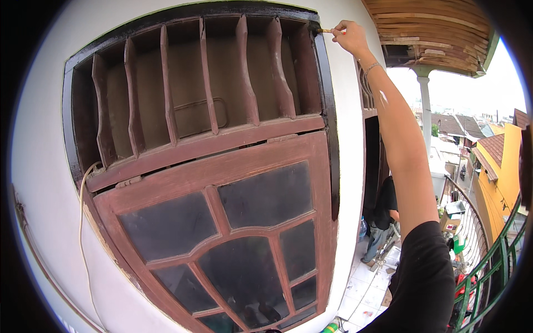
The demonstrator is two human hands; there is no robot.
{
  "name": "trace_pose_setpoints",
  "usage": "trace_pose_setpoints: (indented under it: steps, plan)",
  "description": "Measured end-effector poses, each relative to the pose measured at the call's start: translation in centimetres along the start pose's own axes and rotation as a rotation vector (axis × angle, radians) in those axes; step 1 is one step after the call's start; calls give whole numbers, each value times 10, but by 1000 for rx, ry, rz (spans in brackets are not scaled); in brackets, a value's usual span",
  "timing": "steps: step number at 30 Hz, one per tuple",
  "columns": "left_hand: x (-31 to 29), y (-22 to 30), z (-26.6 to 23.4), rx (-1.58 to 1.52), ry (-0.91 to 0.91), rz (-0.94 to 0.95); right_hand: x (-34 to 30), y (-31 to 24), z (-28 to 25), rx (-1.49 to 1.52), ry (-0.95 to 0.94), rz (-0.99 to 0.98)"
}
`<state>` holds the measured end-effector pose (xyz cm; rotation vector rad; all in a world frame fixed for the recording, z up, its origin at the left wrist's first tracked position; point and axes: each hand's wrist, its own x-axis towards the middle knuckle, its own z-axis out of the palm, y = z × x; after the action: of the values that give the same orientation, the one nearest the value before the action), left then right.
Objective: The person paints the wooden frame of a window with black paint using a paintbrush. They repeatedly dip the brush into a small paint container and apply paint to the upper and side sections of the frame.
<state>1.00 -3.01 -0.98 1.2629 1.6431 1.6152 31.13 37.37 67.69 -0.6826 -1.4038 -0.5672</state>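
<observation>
Raised high at the top right, my right hand [351,38] is closed around the handle of a small paintbrush [326,30]. Its bristles touch the upper right corner of the window's outer frame [327,77], which is glossy black along the top, the left side and part of the right side. Lower on the right side, the black coat gives way to reddish brown. Inside the frame, several wavy upright wooden slats [204,77] are still brown. A brown window sash [222,213] with dark glass panes hangs on hinges below them. My left hand is out of view.
A pale cable [82,222] runs down the white wall [44,161] at the left. Another person [380,216] in dark clothes is on the tiled balcony floor [358,288]. A green railing [494,272] curves along the right, with boxes and clutter beside it.
</observation>
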Motion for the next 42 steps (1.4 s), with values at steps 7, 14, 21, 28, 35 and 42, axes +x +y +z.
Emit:
trace_pose_setpoints:
  steps: [7,14,21,28,35,42]
  plan:
    - [-3,9,1,38,-26,24,-10,-20,-26,98,110,41]
    - [-1,-19,12,-88,-89,108,-140,-12,-68,88,-156,121]
    - [-5,-30,33,140,-36,133,-449,-44,-163,694,-80,665]
    - [2,-182,89,-981,-400,-424,-776,-127,-271,645,177,1666]
    - [3,-221,113,-1051,-729,-450,-867,-166,-362,299,-32,1685]
    - [9,-226,121,-1070,-979,-350,-843,-145,-392,85,218,1549]
